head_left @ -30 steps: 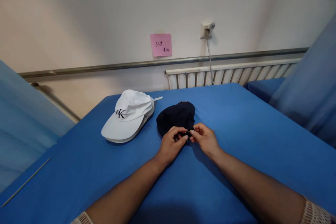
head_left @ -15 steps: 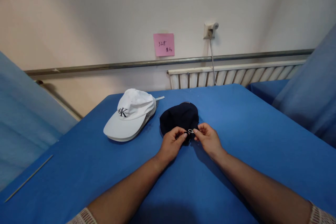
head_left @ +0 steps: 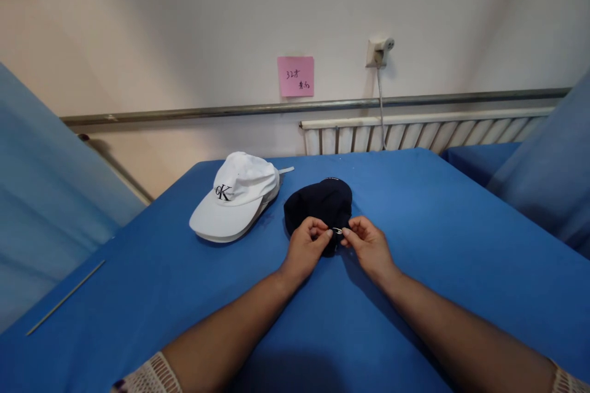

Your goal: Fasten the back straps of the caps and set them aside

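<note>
A dark navy cap (head_left: 318, 206) lies on the blue table (head_left: 415, 245), its back strap toward me. My left hand (head_left: 305, 248) pinches the cap's near edge beside a small metal buckle (head_left: 337, 231). My right hand (head_left: 367, 245) pinches the strap at the buckle from the other side. Both hands have their fingers closed, fingertips almost meeting. A white cap (head_left: 233, 195) with a black logo rests just left of the dark one.
A radiator (head_left: 415, 132) and a metal rail (head_left: 184, 113) run along the wall behind the table. A pink note (head_left: 295, 76) and a wall socket (head_left: 378, 49) with a cord sit above. Blue fabric (head_left: 41, 196) hangs at the left and right sides.
The view has shifted slightly, so everything sits a little to the right. My fingers have worked at the cap's strap, and the metal buckle now shows between them.
</note>
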The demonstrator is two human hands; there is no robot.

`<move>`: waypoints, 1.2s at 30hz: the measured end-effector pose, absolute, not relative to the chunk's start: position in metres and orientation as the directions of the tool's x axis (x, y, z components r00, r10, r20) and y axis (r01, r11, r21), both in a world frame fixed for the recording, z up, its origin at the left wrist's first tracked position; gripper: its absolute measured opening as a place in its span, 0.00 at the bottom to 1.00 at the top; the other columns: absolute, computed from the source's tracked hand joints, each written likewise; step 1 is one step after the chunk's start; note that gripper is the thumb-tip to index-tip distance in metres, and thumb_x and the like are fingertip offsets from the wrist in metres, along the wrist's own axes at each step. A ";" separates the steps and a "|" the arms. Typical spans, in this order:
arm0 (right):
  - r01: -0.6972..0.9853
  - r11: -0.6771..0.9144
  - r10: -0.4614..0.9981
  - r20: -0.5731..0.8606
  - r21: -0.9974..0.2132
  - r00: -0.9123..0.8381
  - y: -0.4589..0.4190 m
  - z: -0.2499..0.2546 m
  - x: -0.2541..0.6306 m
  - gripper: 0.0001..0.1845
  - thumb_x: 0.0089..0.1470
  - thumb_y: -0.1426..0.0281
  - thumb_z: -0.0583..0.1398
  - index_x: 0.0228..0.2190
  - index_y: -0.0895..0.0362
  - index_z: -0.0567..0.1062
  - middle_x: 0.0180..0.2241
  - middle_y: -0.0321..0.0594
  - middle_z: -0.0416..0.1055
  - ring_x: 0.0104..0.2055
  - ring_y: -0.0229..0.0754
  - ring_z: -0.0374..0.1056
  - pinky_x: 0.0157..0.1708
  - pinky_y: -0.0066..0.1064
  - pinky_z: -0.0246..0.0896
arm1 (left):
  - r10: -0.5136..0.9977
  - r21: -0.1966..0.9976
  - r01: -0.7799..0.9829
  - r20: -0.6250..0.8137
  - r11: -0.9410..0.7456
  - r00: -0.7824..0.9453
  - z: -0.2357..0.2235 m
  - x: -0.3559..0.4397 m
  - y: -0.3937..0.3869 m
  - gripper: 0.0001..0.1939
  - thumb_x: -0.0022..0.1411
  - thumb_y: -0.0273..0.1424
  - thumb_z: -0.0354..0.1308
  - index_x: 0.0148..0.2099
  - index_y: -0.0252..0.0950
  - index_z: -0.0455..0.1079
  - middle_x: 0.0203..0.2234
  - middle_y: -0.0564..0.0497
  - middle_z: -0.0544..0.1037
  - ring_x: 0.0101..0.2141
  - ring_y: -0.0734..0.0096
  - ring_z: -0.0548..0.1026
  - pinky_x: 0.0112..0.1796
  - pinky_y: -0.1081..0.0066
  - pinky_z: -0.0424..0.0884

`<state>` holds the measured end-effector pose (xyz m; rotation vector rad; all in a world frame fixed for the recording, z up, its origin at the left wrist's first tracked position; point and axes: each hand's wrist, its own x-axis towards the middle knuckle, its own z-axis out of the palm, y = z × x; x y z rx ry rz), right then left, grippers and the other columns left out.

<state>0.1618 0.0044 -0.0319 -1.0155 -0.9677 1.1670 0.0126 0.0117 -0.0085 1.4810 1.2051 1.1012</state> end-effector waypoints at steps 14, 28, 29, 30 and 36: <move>0.024 0.185 0.976 0.186 -0.983 0.111 0.002 -0.036 0.168 0.09 0.50 0.62 0.60 0.31 0.54 0.70 0.27 0.34 0.68 0.28 0.38 0.65 0.31 0.30 0.61 | 0.961 0.879 0.404 0.186 -0.255 0.203 0.001 0.016 0.002 0.10 0.52 0.29 0.62 0.40 0.36 0.72 0.29 0.53 0.74 0.29 0.74 0.70 0.33 0.73 0.67; 0.071 0.193 0.973 0.200 -0.979 0.111 0.004 -0.040 0.168 0.08 0.50 0.63 0.60 0.30 0.54 0.71 0.27 0.34 0.69 0.28 0.38 0.64 0.31 0.30 0.61 | 0.905 0.738 0.524 0.332 -0.425 0.267 -0.002 0.012 0.001 0.07 0.58 0.28 0.57 0.41 0.38 0.71 0.34 0.51 0.74 0.32 0.73 0.73 0.35 0.72 0.69; 0.071 0.194 0.973 0.201 -0.979 0.112 0.004 -0.040 0.168 0.07 0.50 0.63 0.60 0.30 0.54 0.71 0.27 0.34 0.68 0.28 0.38 0.64 0.31 0.30 0.61 | 0.900 0.729 0.529 0.336 -0.434 0.276 -0.001 0.012 0.001 0.07 0.59 0.28 0.57 0.41 0.38 0.71 0.35 0.51 0.74 0.32 0.73 0.72 0.36 0.71 0.69; 0.068 0.192 0.974 0.199 -0.979 0.112 0.004 -0.040 0.168 0.07 0.50 0.63 0.60 0.30 0.53 0.71 0.27 0.34 0.68 0.28 0.38 0.64 0.31 0.30 0.61 | 0.898 0.723 0.533 0.338 -0.440 0.283 -0.001 0.012 0.000 0.07 0.59 0.29 0.56 0.41 0.38 0.71 0.35 0.51 0.74 0.32 0.73 0.72 0.36 0.71 0.69; 0.026 0.180 0.976 0.181 -0.983 0.118 0.007 -0.042 0.168 0.09 0.49 0.61 0.60 0.30 0.54 0.70 0.27 0.34 0.69 0.28 0.38 0.65 0.32 0.31 0.62 | 0.881 0.677 0.564 0.344 -0.472 0.324 -0.001 0.012 -0.001 0.07 0.62 0.30 0.53 0.43 0.39 0.69 0.37 0.50 0.73 0.36 0.69 0.72 0.40 0.68 0.69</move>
